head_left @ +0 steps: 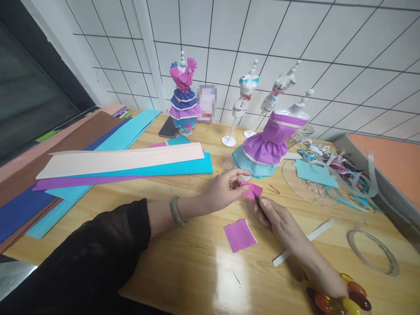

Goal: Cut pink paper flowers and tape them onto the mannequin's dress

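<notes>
My left hand (225, 188) pinches a small bright pink piece of crepe paper (255, 189) by its left side, thumb and fingers closed on it. In my right hand (278, 218) is a pair of small dark scissors (258, 202), mostly covered by the fingers, with the tip at the paper's lower edge. A purple-pink square of paper (240, 236) lies flat on the wooden table (183, 267), just below my hands. Right behind them stands a doll-sized dress form in a purple and light blue paper dress (267, 144).
Long folded crepe paper strips (124, 162) cover the left side. At the back stand a dressed form (183, 100), two bare forms (246, 92) and a phone (168, 127). Right: scraps and ribbons on a clear plate (311, 175), a white strip (305, 240), a tape roll (374, 253), a grey-edged tray (377, 175).
</notes>
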### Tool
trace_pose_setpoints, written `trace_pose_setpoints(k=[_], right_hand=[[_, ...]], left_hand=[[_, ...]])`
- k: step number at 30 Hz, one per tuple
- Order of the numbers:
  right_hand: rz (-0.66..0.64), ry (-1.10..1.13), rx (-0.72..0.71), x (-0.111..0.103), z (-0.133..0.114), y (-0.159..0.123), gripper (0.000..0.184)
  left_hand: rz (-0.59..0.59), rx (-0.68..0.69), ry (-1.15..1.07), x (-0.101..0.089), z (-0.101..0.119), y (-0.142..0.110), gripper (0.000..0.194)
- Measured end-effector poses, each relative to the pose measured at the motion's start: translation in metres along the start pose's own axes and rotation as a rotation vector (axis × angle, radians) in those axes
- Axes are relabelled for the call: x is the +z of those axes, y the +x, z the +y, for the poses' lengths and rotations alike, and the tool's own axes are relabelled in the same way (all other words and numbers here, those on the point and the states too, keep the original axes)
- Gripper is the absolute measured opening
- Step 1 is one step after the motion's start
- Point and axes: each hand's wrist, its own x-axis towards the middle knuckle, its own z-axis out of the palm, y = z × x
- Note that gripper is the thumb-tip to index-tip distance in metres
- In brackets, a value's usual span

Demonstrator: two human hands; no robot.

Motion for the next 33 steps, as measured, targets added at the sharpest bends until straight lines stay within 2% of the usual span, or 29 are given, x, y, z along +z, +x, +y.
trace_pose_setpoints(k=[16, 22, 26, 33], right_hand=[[0.006, 0.008, -0.026, 0.000, 0.003, 0.001, 0.044], [0.018, 0.026, -0.017, -0.001, 0.003, 0.001, 0.044], [0.002, 0.015, -0.013, -0.001, 0.002, 0.001, 0.042], [-0.001, -0.013, -0.009, 0.000, 0.001, 0.001, 0.044]], left_hand=[[-0.014, -0.039, -0.086, 0.000, -0.006, 0.001, 0.038], [-0.098, -0.059, -0.167, 0.002, -0.011, 0.001, 0.047], [-0.105, -0.098, -0.186, 0.000, -0.013, 0.002, 0.049], [-0.100, -0.116, -0.099, -0.002, -0.010, 0.003, 0.040]])
